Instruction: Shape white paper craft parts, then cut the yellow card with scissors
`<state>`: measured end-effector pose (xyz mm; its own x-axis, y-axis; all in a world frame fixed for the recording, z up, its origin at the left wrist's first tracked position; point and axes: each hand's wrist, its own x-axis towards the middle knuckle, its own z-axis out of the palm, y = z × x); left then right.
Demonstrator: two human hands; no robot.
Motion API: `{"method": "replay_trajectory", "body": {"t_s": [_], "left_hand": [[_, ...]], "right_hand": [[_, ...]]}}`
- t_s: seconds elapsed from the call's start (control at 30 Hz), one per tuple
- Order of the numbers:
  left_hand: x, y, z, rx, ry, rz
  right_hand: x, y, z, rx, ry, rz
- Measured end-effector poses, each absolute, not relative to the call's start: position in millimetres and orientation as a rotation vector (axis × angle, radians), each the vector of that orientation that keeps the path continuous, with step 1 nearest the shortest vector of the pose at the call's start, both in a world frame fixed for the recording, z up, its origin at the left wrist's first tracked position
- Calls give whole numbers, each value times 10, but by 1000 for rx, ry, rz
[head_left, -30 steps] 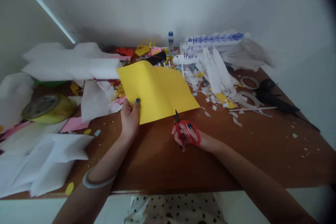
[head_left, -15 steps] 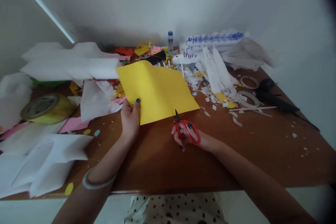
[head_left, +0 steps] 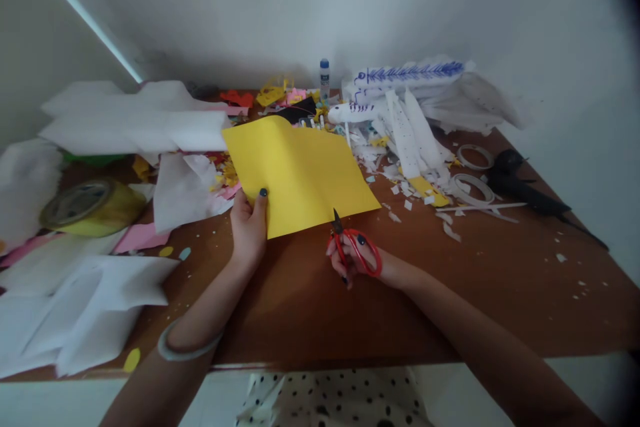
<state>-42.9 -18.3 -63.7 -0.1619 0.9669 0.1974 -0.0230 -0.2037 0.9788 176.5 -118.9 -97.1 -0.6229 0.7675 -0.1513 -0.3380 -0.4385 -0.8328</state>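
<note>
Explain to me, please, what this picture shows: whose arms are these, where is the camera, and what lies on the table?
The camera sits on a person's head and looks down, so both arms are that person's own. The left hand pinches the near edge of a yellow paper sheet. The right hand holds red scissors, their tip at the sheet's edge. On the brown table lie white paper sheets, a yellow tape roll, a glue bottle, tape rings and many scraps.

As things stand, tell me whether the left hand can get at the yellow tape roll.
Probably yes: the left hand pinches the yellow sheet, but only bare table and flat paper scraps separate it from the tape roll.
</note>
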Motion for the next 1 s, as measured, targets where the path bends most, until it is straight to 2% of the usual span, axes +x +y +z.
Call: {"method": "replay_trajectory", "body": {"t_s": [0.5,1.0], "left_hand": [[-447,-170,-651,1253,1221,1479],[-435,-174,-634,1306,1241,1501]], "right_hand": [[1768,-1210,-920,-635,-1064,2054],[1768,-1293,-603,-759,-1209,1907]]}}
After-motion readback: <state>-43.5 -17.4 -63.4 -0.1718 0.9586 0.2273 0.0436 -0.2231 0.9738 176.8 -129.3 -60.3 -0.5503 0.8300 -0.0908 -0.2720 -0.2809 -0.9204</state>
